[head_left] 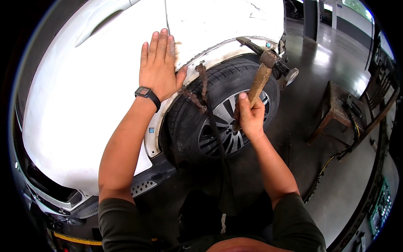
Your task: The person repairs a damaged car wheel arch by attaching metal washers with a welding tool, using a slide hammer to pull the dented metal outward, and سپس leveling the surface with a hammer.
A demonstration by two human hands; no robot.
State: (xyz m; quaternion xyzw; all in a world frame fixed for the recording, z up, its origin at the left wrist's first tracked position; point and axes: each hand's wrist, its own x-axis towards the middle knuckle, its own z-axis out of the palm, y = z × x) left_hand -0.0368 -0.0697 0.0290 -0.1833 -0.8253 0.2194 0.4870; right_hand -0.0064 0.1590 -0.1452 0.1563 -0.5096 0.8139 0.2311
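Observation:
My left hand (158, 71) lies flat on the white car body panel (92, 101), fingers together and stretched out, thumb spread toward the wheel arch edge. A dark watch (147, 95) is on that wrist. My right hand (252, 119) is wrapped round the worn wooden handle of a hammer (261, 80). Its metal head is up, in front of the wheel arch, with a long pointed end toward the panel. Behind the hammer stands the wheel, with a black tire (184, 126) and a silver and black rim. Rusty, rag-like brown pieces (202, 80) hang at the arch, beside a dark strap.
A wooden chair (331, 107) with a dark tool and a cable on it stands to the right. The cable (323, 170) runs down to the floor. A side step (145, 187) juts out below the car body. A grey post (311, 21) rises at the back.

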